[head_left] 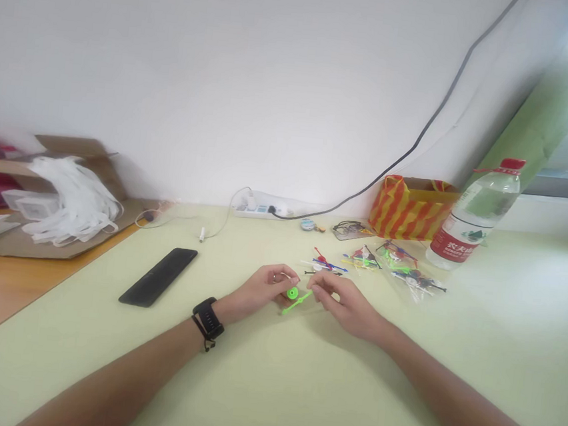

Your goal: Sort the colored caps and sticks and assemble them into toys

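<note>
My left hand (269,288), with a ring and a black wristwatch on that arm, is closed in a pinch at a small bright green plastic disc (293,293) with a hole in its middle. Just right of it, a thin green plastic stick (297,303) with a thicker middle slants up to the fingertips of my right hand (339,299), which is closed on its upper end. The two hands are close together above the table. Beyond them lie loose coloured plastic sticks (327,263) in red, blue, white and black.
Bagged coloured plastic parts (411,275) lie to the right, near a water bottle (474,221) and a striped bag (409,212). A black phone-like slab (158,277) lies left. Behind are a power strip (263,208) and cables; far left, a cardboard box (64,146) with white straps.
</note>
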The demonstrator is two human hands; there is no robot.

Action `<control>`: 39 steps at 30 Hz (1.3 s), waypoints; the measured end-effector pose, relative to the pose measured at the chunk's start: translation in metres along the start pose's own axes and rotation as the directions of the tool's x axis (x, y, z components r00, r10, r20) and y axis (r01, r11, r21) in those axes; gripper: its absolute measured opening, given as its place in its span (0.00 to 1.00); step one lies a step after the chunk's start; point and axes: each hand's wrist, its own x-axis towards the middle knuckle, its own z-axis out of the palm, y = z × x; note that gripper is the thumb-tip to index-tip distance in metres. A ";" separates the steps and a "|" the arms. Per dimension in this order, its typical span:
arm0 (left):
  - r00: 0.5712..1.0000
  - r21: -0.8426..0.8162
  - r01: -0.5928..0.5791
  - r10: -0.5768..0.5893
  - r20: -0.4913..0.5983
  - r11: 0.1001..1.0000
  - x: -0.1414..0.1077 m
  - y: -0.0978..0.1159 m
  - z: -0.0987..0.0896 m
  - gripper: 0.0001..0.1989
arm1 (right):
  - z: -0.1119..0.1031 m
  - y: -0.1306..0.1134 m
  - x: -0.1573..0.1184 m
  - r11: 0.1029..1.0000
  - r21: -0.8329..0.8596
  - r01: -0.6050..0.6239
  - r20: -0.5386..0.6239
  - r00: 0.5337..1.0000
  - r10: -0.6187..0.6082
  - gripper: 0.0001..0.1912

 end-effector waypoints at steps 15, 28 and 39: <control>0.992 0.070 -0.076 0.068 0.102 0.995 -0.006 0.001 0.003 0.19 | 0.002 0.007 0.003 0.963 0.256 -0.091 -0.020 0.995 0.099 0.13; 0.980 0.171 -0.196 0.186 0.072 0.965 -0.007 0.001 0.004 0.16 | 0.001 0.007 0.001 0.995 0.076 -0.066 -0.032 0.997 0.068 0.11; 0.980 0.069 -0.195 0.192 0.048 0.978 -0.007 0.005 0.002 0.13 | 0.000 0.004 0.002 0.991 0.104 -0.085 -0.029 0.996 0.088 0.11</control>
